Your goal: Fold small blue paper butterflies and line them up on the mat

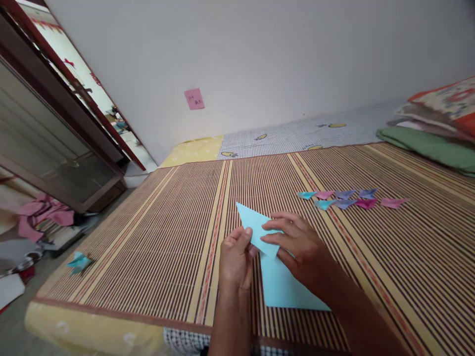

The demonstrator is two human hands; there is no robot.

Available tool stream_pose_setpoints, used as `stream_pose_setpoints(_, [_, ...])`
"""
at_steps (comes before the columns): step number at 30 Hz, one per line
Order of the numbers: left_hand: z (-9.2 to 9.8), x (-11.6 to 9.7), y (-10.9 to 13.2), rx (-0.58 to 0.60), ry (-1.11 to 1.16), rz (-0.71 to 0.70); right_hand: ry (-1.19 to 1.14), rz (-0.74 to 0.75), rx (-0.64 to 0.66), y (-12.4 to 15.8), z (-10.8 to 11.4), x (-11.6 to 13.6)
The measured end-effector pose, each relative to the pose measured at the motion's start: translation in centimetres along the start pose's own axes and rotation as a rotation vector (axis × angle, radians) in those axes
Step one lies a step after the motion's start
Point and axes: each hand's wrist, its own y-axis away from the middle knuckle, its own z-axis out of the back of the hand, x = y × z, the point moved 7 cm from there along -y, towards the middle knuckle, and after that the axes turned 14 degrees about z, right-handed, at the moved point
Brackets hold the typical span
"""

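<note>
So the main thing here is a folded light-blue paper (256, 225) with a pointy corner, held up over the near half of the striped mat (159, 237). The left hand (235, 262) has it pinched, thumb on top. The right hand (306, 249) has its fingers stretched out flat on the same paper; can't tell if its thumb is gripping too, since that bit is mostly hidden.

Right under the hands, a flat light-blue sheet (287, 289) lies near the mat's front edge. Over on the mat's right half there are eight little folded papers (366, 203) in two rows: teal, pink, purple and one magenta. Another blue folded piece (78, 262) sits by itself near the mat's left edge.

Past the mat's far edge you get yellow cloth (196, 151) and checked cloth (278, 133), then a pale wall (260, 54) with a pink note (194, 99); the writing's too small to read. Green cloth (426, 148) is bunched at the mat's far right corner.
</note>
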Motion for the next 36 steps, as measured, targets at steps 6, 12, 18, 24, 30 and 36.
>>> stream_pose_setpoints(6, [-0.8, -0.2, 0.4, 0.008, -0.025, -0.096, -0.075, -0.093, -0.022, -0.1, 0.0, -0.4])
stream_pose_setpoints(12, [-1.5, 0.0, 0.6, 0.032, -0.087, -0.134, -0.085, -0.29, -0.207, 1.0, 0.8, -1.9])
stream_pose_setpoints(18, [-1.8, 0.1, 0.7, 0.037, -0.145, -0.155, -0.161, -0.386, -0.201, 1.4, 0.3, -2.7])
stream_pose_setpoints(24, [-2.1, 0.5, 0.8, 0.06, -0.232, -0.144, -0.137, -0.444, -0.181, 1.8, 0.2, -3.3])
stream_pose_setpoints(30, [-1.8, 1.0, 0.5, 0.007, -0.227, -0.113, -0.129, -0.468, -0.177, 1.9, 0.3, -3.3])
stream_pose_setpoints(36, [-1.5, 1.2, 0.2, -0.02, -0.156, -0.068, -0.146, -0.502, -0.189, 1.9, 0.6, -3.3])
